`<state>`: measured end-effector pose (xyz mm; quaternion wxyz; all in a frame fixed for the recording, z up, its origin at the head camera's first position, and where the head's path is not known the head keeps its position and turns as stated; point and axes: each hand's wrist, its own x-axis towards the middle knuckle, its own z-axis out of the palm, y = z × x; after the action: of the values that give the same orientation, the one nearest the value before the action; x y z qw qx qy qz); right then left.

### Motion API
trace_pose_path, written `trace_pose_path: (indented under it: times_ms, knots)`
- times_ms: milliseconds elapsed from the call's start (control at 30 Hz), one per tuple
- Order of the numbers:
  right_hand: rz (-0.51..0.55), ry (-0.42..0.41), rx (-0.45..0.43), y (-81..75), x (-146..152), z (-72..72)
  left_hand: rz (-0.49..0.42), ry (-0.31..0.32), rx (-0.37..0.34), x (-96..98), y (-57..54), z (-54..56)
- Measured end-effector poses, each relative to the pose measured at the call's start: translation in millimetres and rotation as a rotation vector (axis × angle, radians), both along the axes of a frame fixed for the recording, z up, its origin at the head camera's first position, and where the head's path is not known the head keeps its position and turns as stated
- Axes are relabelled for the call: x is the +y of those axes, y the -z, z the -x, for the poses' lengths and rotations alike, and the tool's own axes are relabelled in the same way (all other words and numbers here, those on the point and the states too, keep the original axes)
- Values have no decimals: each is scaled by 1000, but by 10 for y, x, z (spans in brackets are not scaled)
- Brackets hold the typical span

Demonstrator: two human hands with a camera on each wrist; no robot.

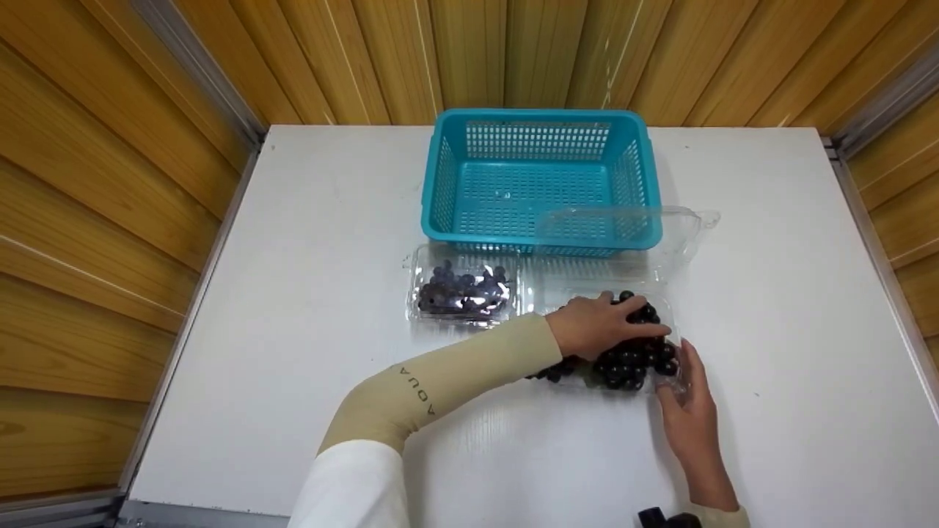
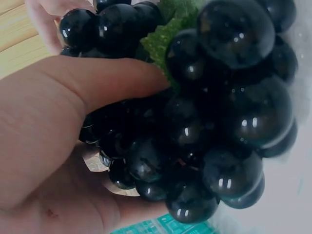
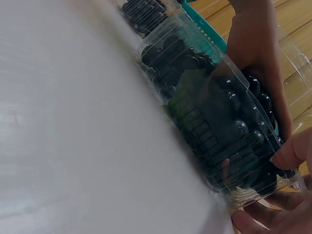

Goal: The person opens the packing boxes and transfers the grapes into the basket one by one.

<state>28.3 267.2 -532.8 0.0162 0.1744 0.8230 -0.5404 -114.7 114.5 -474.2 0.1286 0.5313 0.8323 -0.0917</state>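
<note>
A bunch of black grapes (image 1: 627, 363) lies in a clear plastic clamshell box (image 3: 235, 68) whose lid (image 1: 616, 224) stands open at the back, against the basket. My left hand (image 1: 598, 326) reaches over the box from the left and grips the bunch. In the left wrist view its thumb lies across the grapes (image 2: 234, 117) beside a green leaf (image 2: 168, 39), with fingers on the other side. My right hand (image 1: 693, 414) holds the box at its right end, the thumb on the near wall. Part of the left hand is hidden among the grapes.
A second clear box (image 1: 462, 253), its lid down over dark grapes (image 1: 466, 290), sits just left of the open one. Behind both stands a turquoise plastic basket (image 1: 535, 172) with nothing in it. Wood-patterned panels (image 1: 539, 59) border the white table (image 1: 315, 293).
</note>
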Motion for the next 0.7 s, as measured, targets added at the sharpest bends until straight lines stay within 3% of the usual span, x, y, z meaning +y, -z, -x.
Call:
trace_pose_path:
  times_ms: [300,700]
  knots:
    - [-25,7,-17,-20,-24,6,68,-18,-4,107,24,30]
    - [-18,26,-2,-6,-18,3,17,-23,-64,151,53,74]
